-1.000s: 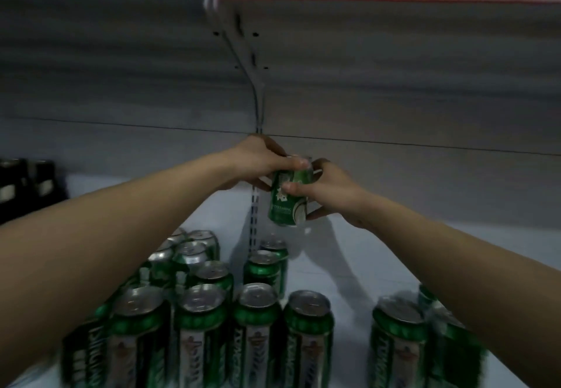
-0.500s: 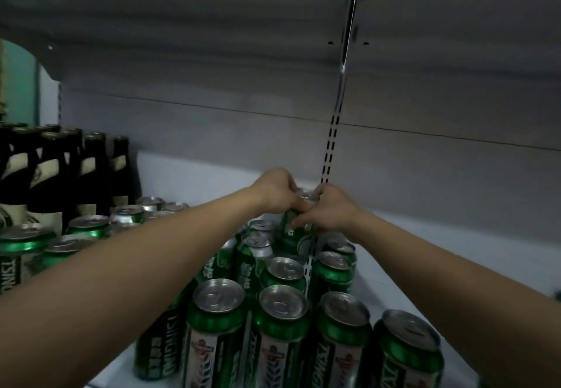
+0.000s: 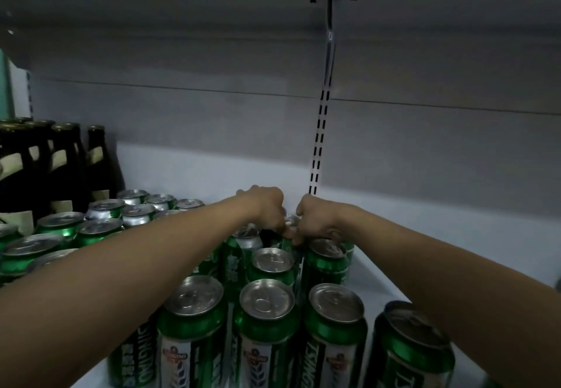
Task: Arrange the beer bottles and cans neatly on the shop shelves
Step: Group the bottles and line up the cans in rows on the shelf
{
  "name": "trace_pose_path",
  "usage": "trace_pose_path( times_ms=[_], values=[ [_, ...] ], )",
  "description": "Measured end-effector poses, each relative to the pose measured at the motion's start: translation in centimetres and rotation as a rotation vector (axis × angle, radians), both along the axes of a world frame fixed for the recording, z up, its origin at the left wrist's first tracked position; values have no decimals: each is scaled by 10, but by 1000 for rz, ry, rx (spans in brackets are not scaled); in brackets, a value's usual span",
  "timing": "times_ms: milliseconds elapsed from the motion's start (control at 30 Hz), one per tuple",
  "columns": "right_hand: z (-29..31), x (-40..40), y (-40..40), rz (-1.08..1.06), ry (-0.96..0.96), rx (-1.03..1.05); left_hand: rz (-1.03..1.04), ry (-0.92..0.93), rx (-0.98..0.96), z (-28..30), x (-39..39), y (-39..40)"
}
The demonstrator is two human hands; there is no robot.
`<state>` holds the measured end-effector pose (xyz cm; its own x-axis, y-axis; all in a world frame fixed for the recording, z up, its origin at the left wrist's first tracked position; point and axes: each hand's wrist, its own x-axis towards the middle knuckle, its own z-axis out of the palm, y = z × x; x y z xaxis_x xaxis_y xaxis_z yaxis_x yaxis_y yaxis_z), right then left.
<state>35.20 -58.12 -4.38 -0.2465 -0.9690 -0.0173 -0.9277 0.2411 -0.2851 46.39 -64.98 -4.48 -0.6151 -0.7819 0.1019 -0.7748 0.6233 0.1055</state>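
You have brought the green aluminium beer can (image 3: 290, 229) down from mid-air; it now sits low between your left hand (image 3: 267, 208) and right hand (image 3: 315, 217), both curled round it, probably touching the white shelf (image 3: 425, 235) behind the standing cans (image 3: 267, 302). Placement looks nearly done.

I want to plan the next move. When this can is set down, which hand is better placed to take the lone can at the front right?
Probably the right hand. The lone can stands just under the right forearm, while the left hand would have to cross over the rows of cans.
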Motion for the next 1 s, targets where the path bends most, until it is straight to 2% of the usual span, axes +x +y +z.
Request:
trace_pose_path(
  times_ms=[133,200,267,533,1000],
  values=[
    [18,-11,12,53,-99,-153,-1,-63,35,11,-8,9],
    [30,-20,21,48,-222,-273,-8,-19,-1,22,-15,19],
    [40,-32,39,32,-257,-337,-19,37,-37,32,-24,31],
    [66,-111,118,-26,-21,-320,-164,271,-72,69,-80,101],
    [84,-255,311,-58,-10,-306,-282,407,-70,67,-227,286]
  ],
)
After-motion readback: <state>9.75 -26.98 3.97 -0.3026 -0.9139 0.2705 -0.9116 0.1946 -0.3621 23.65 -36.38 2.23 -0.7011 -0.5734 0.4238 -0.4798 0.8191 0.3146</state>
